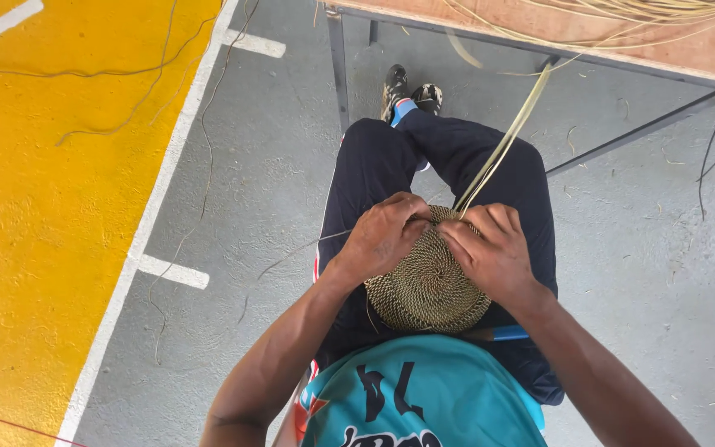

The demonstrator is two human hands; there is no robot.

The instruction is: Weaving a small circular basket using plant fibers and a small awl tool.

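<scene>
Your left hand [384,232] and right hand [494,248] each have their grip clamped on the far rim of the round woven disc [428,285], which rests flat-face-up on your lap, its coils spiralling out from the centre. From between your hands a bundle of pale fibre strands [502,145] runs with its long axis pointing up and to the right, away from you toward the edge of the table [705,50]. More loose strands lie on that table, and your dark trousers [374,165] stretch out below the disc over the grey floor [647,265].

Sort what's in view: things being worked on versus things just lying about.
In hand: woven coil disc, held by left hand and right hand; long straw strands feeding into it.

Lying about: straw bundle on table; loose strands on floor.
</scene>
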